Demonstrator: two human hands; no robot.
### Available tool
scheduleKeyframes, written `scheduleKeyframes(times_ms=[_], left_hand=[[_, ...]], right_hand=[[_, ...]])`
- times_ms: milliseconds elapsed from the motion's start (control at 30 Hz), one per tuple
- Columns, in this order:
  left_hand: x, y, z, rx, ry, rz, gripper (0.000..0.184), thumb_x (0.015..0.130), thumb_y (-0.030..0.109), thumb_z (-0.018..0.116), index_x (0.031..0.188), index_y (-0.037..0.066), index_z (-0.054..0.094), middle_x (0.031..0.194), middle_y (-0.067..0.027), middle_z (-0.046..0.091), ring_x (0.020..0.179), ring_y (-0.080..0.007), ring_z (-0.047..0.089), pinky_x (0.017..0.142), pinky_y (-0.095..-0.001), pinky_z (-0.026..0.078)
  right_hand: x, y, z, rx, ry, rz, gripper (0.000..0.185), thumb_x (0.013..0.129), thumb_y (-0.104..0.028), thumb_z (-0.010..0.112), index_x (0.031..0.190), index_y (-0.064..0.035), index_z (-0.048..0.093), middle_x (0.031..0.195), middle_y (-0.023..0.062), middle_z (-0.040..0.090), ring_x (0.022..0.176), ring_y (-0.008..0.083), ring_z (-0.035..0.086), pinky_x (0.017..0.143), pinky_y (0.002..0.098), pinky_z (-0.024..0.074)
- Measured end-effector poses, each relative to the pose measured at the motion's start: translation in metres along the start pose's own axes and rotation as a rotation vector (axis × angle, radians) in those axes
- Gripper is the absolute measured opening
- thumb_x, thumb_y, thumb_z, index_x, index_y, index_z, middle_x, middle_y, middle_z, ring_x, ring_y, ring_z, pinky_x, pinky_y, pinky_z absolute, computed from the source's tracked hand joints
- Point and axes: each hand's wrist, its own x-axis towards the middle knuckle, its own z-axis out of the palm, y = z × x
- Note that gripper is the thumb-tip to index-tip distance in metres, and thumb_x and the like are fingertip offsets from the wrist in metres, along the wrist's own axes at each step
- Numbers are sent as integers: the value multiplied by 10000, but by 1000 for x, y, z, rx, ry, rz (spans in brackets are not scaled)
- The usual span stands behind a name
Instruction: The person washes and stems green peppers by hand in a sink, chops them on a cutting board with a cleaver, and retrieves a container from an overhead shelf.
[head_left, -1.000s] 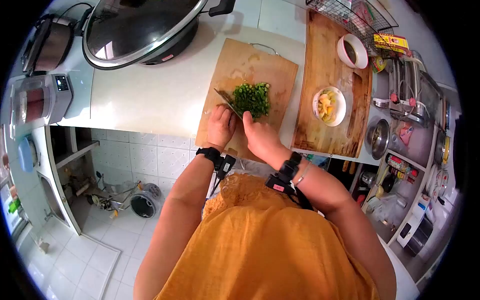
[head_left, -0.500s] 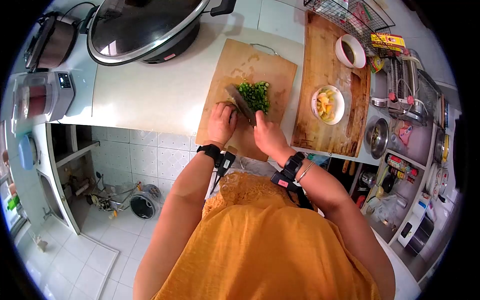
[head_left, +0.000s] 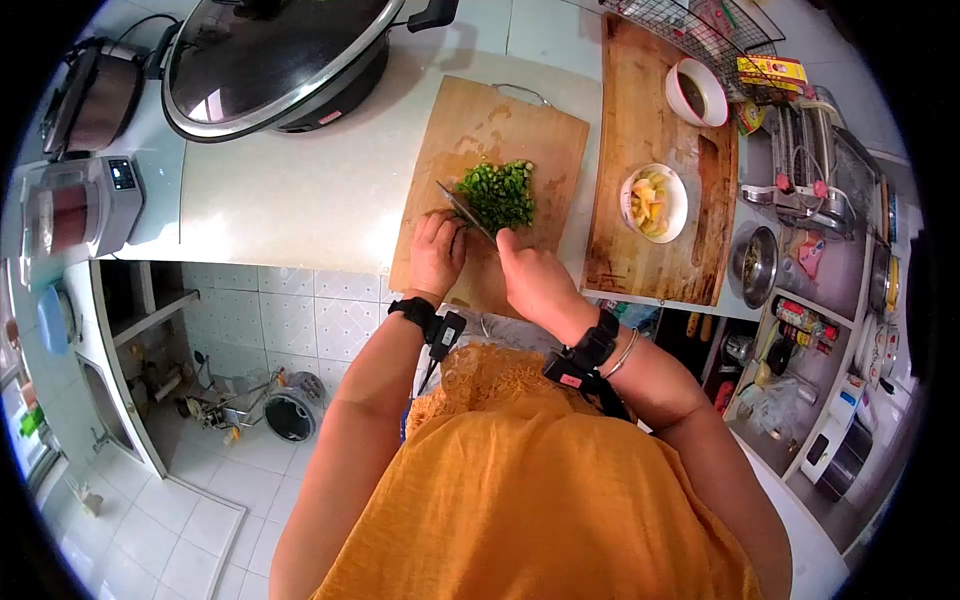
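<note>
My right hand is closed round the handle of a kitchen knife. The blade, seen nearly edge-on, slants up and left over a wooden cutting board. Against its far right side lies a heap of chopped greens. My left hand rests on the board left of the blade, fingers bunched and curled close to it. What those fingers press on is mostly hidden, with only a dark green bit showing by the fingertips.
Right of the board, a larger wooden board carries a bowl of sliced yellow and pale pieces and a bowl of dark liquid. A lidded electric pan stands back left. A metal bowl sits far right.
The knife blade has turned from showing its flat side to nearly edge-on, and now lies along the heap's left edge. My left hand has shifted slightly left. The view has moved a little.
</note>
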Motion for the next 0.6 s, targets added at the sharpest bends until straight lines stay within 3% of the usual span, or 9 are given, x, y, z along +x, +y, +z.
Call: scheduleKeyframes(times_ms=[267, 433, 600], left_hand=[[2, 2, -1, 50, -17, -23, 115, 713, -5, 603, 823, 21, 582, 892, -120, 567, 852, -320, 535, 735, -386, 459], [-1, 1, 2, 51, 5, -25, 88, 735, 7, 604, 816, 26, 575, 885, -129, 566, 848, -326, 534, 737, -387, 457], [-3, -2, 2, 34, 6, -14, 84, 745, -1, 596, 822, 23, 573, 898, -131, 563, 846, -328, 531, 737, -389, 456]], right_hand=[[38, -5, 29, -6, 80, -34, 472, 718, 12, 528, 1155, 53, 353, 625, 227, 582, 613, 383, 610, 536, 469, 491], [37, 16, 35, 134, 261, -6, 411, 808, -64, 531, 1160, 46, 351, 615, 219, 577, 585, 395, 590, 509, 483, 466], [14, 15, 21, 111, 223, -25, 352, 828, -78, 519, 1115, 24, 342, 590, 231, 555, 549, 423, 552, 500, 507, 431]])
